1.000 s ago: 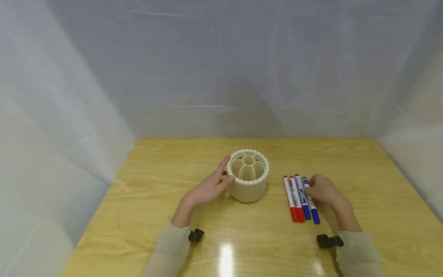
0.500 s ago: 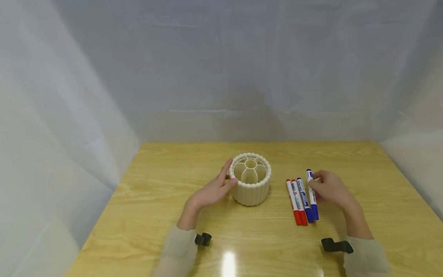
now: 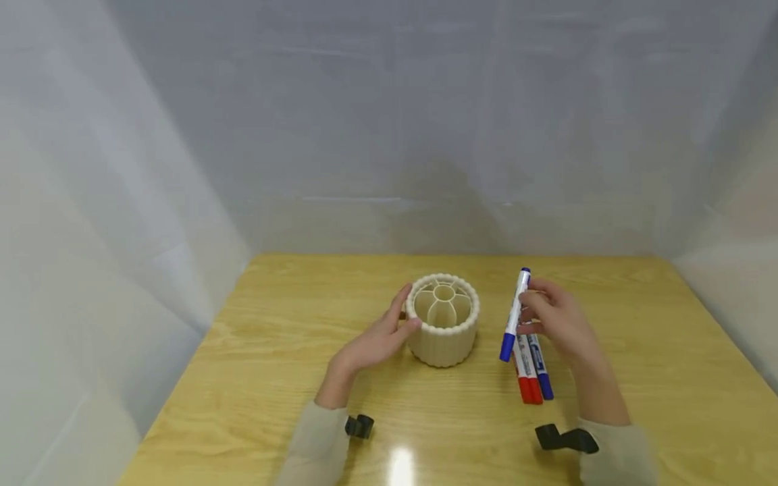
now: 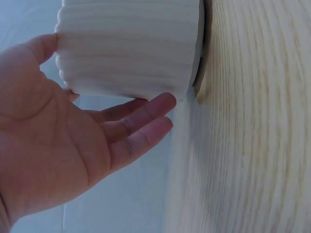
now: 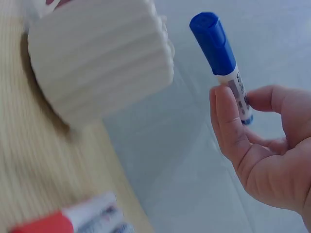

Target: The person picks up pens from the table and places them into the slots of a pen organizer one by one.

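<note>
Near the middle of the wooden table (image 3: 255, 378), the left hand (image 3: 373, 341) rests with relaxed fingers against the cream ribbed round pen holder (image 3: 444, 320). The right hand (image 3: 556, 320) pinches a blue-capped white marker (image 3: 514, 314), lifted clear above three markers lying side by side (image 3: 531, 374).

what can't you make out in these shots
- Print on the lifted blue-capped white marker: too small in the head view, partly covered by the right hand in the right wrist view.
- The three markers lying on the wooden table: their far ends are hidden behind the right hand in the head view; the right wrist view's bottom edge cuts them off.
- Floor of the cream ribbed round pen holder: hidden by its dividers and walls.
- The left hand thumb's contact: partly hidden behind the holder.
</note>
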